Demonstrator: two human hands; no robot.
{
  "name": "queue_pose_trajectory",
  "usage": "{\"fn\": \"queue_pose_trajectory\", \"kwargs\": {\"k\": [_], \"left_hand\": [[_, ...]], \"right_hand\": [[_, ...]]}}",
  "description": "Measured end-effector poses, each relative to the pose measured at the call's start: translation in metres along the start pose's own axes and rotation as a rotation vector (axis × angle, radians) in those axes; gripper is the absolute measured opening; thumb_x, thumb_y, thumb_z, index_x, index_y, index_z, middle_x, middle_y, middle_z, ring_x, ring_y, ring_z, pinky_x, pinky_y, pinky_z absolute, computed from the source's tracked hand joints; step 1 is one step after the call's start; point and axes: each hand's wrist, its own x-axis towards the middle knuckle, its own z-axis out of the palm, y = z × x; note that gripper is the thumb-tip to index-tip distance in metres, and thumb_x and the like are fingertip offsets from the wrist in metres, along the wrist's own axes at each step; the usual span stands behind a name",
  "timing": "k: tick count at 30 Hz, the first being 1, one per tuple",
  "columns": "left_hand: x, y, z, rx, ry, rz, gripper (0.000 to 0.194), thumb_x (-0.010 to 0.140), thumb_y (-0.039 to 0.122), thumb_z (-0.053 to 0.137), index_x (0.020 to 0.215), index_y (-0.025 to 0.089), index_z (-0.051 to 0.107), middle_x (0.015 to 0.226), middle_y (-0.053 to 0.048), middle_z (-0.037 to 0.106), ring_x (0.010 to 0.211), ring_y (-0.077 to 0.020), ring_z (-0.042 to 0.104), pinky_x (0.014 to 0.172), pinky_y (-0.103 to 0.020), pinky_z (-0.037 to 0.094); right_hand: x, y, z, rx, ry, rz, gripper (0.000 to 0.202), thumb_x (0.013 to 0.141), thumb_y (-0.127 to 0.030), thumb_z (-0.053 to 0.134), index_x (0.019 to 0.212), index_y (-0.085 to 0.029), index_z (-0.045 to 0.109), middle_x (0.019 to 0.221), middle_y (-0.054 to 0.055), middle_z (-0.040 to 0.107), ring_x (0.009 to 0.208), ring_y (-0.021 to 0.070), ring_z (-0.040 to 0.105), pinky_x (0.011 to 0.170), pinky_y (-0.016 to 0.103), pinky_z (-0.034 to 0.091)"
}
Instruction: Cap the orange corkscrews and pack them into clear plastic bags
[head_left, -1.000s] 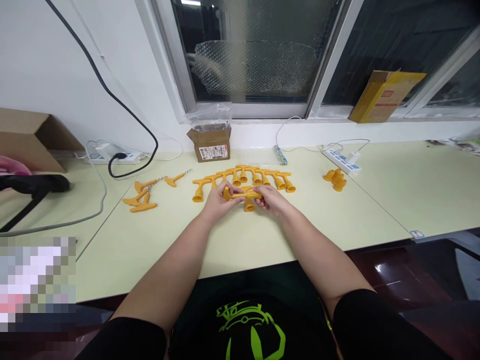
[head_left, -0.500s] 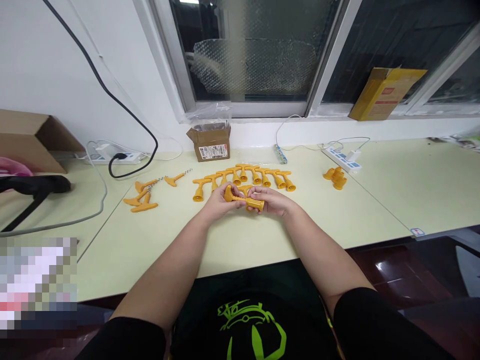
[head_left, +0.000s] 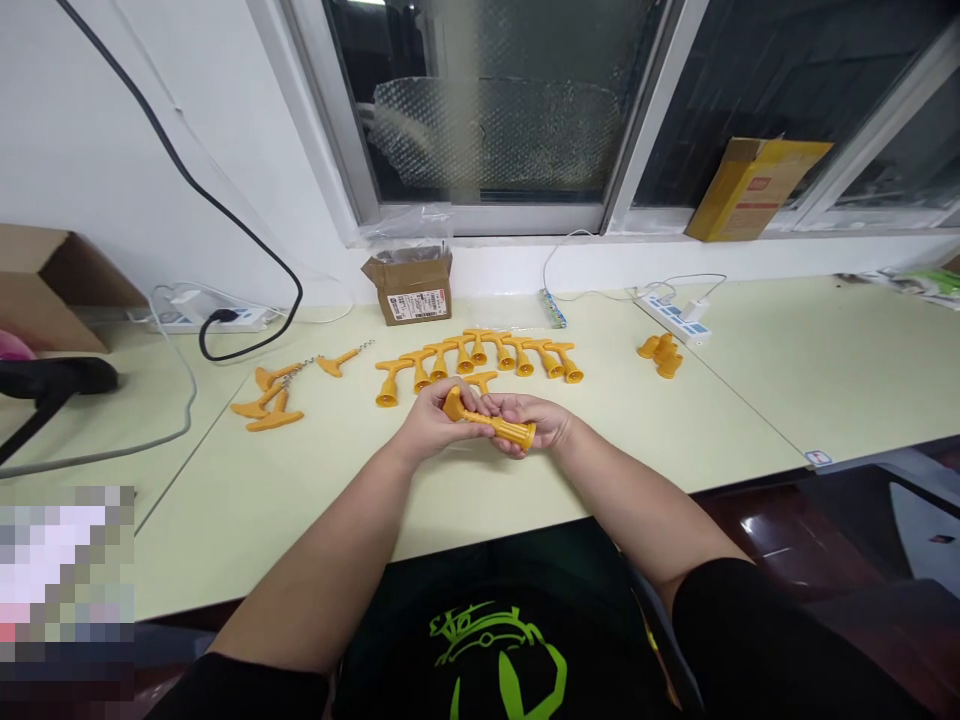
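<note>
Holding one yellow corkscrew point(head_left: 513, 432) between both hands, you had it slanted above the table point(head_left: 600, 440) in the head view. Your left hand point(head_left: 429, 425) was clamped on its handle end, with the thumb along the near side of the neck. The ribbed sleeve lay against the curled fingers of your right hand point(head_left: 541, 412), its flared end facing right. Just behind your hands lay another T-shaped handle point(head_left: 480, 379).
</note>
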Motion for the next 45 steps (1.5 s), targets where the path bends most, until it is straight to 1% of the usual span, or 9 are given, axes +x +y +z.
{"fn": "queue_pose_trajectory", "kwargs": {"k": [4, 9, 12, 15, 22, 29, 35, 40, 45], "left_hand": [[0.002, 0.000, -0.008, 0.046, 0.079, 0.041, 0.060, 0.054, 0.041, 0.100, 0.100, 0.024, 0.066, 0.102, -0.007, 0.070, 0.101, -0.0265, 0.068, 0.097, -0.045, 0.056], [0.011, -0.014, -0.039, 0.248, 0.482, 0.158, 0.043, 0.079, 0.041, 0.080, 0.113, 0.027, 0.058, 0.111, -0.005, 0.062, 0.109, -0.0228, 0.062, 0.096, -0.036, 0.052], [0.014, -0.022, -0.063, 0.601, 0.656, 0.039, 0.029, 0.081, 0.031, 0.072, 0.107, 0.025, 0.060, 0.106, -0.006, 0.062, 0.106, -0.0259, 0.060, 0.100, -0.042, 0.048], [0.013, -0.027, -0.080, 0.868, 0.649, -0.181, 0.024, 0.076, 0.028, 0.071, 0.099, 0.024, 0.064, 0.108, -0.010, 0.061, 0.117, -0.0346, 0.052, 0.109, -0.051, 0.040], [0.011, -0.028, -0.084, 0.907, 0.622, -0.423, 0.032, 0.068, 0.029, 0.077, 0.099, 0.026, 0.067, 0.116, -0.015, 0.056, 0.127, -0.0438, 0.042, 0.111, -0.059, 0.037], [0.011, -0.025, -0.089, 0.983, 0.614, -0.552, 0.036, 0.075, 0.031, 0.073, 0.110, 0.027, 0.067, 0.126, -0.014, 0.057, 0.136, -0.0396, 0.042, 0.115, -0.052, 0.038], [0.003, -0.028, -0.138, 1.063, 0.806, -0.510, 0.030, 0.085, 0.027, 0.062, 0.115, 0.023, 0.067, 0.138, -0.017, 0.057, 0.142, -0.0399, 0.039, 0.118, -0.057, 0.033], [-0.005, -0.041, -0.186, 1.105, 0.713, -0.667, 0.043, 0.075, 0.020, 0.066, 0.118, 0.018, 0.067, 0.144, -0.024, 0.055, 0.144, -0.0484, 0.039, 0.111, -0.065, 0.037], [-0.007, -0.050, -0.192, 1.202, 0.746, -0.635, 0.034, 0.073, 0.034, 0.072, 0.105, 0.021, 0.069, 0.136, -0.024, 0.060, 0.136, -0.0494, 0.046, 0.110, -0.071, 0.031]], "right_hand": [[-0.005, -0.009, 0.005, -0.073, 0.107, -0.063, 0.054, 0.072, -0.045, 0.082, 0.103, -0.025, 0.042, 0.074, -0.002, 0.066, 0.058, 0.0144, 0.063, 0.046, 0.020, 0.045], [-0.022, -0.026, 0.000, -0.301, 0.389, -0.289, 0.049, 0.074, -0.046, 0.079, 0.105, -0.026, 0.046, 0.086, 0.000, 0.068, 0.063, 0.0143, 0.059, 0.053, 0.023, 0.046], [-0.028, -0.027, -0.012, -0.638, 0.648, -0.362, 0.033, 0.078, -0.039, 0.077, 0.098, -0.025, 0.055, 0.092, -0.001, 0.064, 0.067, 0.0115, 0.055, 0.058, 0.023, 0.045], [-0.027, -0.020, -0.023, -0.962, 0.822, -0.253, 0.017, 0.079, -0.033, 0.073, 0.091, -0.022, 0.067, 0.089, -0.002, 0.063, 0.060, 0.0093, 0.048, 0.057, 0.023, 0.042], [-0.022, -0.007, -0.031, -1.157, 0.813, -0.079, 0.014, 0.079, -0.031, 0.075, 0.089, -0.022, 0.078, 0.079, 0.000, 0.068, 0.061, 0.0124, 0.053, 0.060, 0.027, 0.044], [-0.022, -0.010, -0.023, -1.171, 0.808, -0.009, 0.033, 0.086, -0.046, 0.074, 0.110, -0.023, 0.076, 0.095, 0.005, 0.071, 0.076, 0.0163, 0.063, 0.072, 0.032, 0.051], [-0.022, -0.011, -0.026, -1.151, 0.855, -0.089, 0.030, 0.087, -0.042, 0.073, 0.111, -0.023, 0.072, 0.110, 0.006, 0.069, 0.071, 0.0140, 0.062, 0.073, 0.035, 0.055], [-0.022, -0.014, -0.025, -1.129, 0.871, -0.194, 0.018, 0.087, -0.033, 0.069, 0.102, -0.022, 0.070, 0.095, 0.003, 0.069, 0.067, 0.0141, 0.058, 0.064, 0.032, 0.052], [-0.022, -0.016, -0.032, -1.164, 0.900, -0.333, 0.017, 0.087, -0.034, 0.066, 0.097, -0.021, 0.071, 0.085, 0.002, 0.067, 0.067, 0.0159, 0.057, 0.064, 0.033, 0.049]]}}
